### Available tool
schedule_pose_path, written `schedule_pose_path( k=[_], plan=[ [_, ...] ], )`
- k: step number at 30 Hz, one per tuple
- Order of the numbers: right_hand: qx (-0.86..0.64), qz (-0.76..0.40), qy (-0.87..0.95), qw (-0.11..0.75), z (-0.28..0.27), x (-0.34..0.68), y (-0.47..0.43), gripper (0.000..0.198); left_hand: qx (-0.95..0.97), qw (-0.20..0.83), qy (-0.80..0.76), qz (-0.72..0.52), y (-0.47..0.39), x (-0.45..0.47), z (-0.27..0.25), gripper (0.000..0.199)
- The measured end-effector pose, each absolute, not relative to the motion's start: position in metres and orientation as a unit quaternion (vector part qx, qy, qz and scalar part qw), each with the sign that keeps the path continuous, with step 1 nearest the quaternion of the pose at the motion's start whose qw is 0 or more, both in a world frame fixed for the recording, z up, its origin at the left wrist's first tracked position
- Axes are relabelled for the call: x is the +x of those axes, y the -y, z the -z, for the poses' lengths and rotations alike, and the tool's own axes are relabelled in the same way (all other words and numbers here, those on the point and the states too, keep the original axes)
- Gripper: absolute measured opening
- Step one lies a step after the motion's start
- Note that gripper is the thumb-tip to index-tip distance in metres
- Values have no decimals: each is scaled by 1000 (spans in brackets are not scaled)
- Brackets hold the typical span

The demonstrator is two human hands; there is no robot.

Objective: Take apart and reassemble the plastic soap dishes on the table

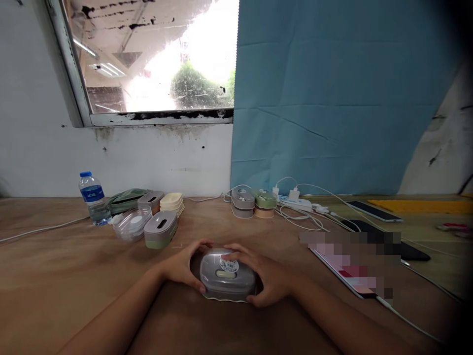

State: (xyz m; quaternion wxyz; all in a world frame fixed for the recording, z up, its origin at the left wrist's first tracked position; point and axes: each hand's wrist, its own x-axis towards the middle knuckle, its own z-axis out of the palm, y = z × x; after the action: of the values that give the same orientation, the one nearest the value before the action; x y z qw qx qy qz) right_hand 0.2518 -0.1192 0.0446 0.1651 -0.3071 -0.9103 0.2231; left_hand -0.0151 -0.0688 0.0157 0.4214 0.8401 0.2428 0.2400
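Note:
An oval grey lunch box (228,282) with a clear domed lid, a round white sticker and a pale slot on top sits on the brown table before me. My left hand (185,266) curves round its left side, thumb at the lower front edge and fingers at the far side. From the right, my right hand (264,273) grips the same box, thumb at the near right corner and fingers reaching over the lid by the sticker. A thin whitish edge shows along the bottom of the box.
Back left stand a water bottle (94,199), clear plastic lids (133,224), a grey-and-green box (161,230) and stacked cream trays (172,202). Two lidded boxes (243,201) stand near a power strip (295,201) with cables. A tablet-like device (342,271), partly blurred, lies right.

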Motion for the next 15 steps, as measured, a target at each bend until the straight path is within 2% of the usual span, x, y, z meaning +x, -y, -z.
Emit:
schedule_pose_path(
  k=[3, 7, 9, 12, 15],
  plan=[
    [-306, -194, 917, 164, -43, 257, 116, 84, 854, 356, -270, -266, 65, -18, -15, 85],
    [-370, -101, 900, 207, -31, 260, 104, 64, 837, 176, -372, -361, 56, -22, -17, 40],
    [-417, -37, 878, 233, -23, 255, 97, 53, 824, 83, -409, -384, 53, -24, -19, 26],
    [-470, 54, 844, 254, -14, 237, 82, 46, 808, -12, -440, -391, 51, -28, -24, 18],
    [-515, 125, 816, 233, -11, 215, 58, 48, 781, -77, -472, -400, 52, -33, -28, 15]
  ],
)
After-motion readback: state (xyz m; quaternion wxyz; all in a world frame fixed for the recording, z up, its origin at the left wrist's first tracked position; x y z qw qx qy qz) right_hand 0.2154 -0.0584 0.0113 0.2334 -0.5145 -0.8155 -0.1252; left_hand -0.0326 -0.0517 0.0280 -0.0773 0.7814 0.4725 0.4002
